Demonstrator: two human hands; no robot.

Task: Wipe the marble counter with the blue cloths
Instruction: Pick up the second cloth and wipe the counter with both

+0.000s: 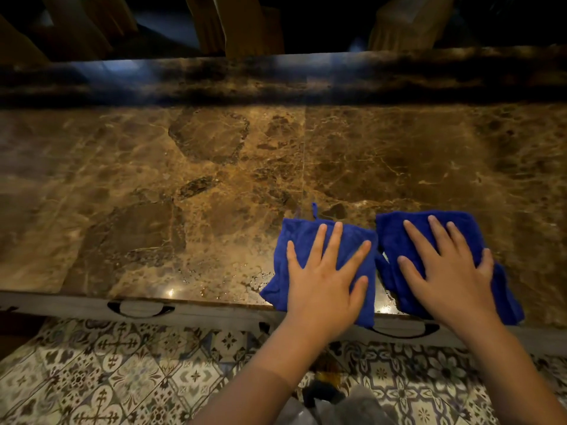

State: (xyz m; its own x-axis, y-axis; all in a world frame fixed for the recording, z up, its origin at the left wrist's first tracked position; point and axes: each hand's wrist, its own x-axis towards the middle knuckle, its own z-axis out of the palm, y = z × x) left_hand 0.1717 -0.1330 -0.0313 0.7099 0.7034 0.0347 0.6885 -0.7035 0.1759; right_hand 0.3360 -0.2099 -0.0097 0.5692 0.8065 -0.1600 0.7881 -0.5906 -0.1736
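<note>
Two blue cloths lie side by side on the brown marble counter point(184, 185), near its front edge at the right. My left hand point(325, 280) lies flat with fingers spread on the left blue cloth point(283, 256), which has a small loop at its top. My right hand point(448, 268) presses flat on the right blue cloth point(395, 237), whose right end hangs just over the counter's edge. A narrow strip of marble shows between the two cloths.
A raised dark marble ledge point(276, 78) runs along the back of the counter, with wooden chairs point(245, 23) beyond it. Below the front edge are white drawer fronts with dark handles point(141, 308). Patterned floor tiles point(122, 372) lie underneath.
</note>
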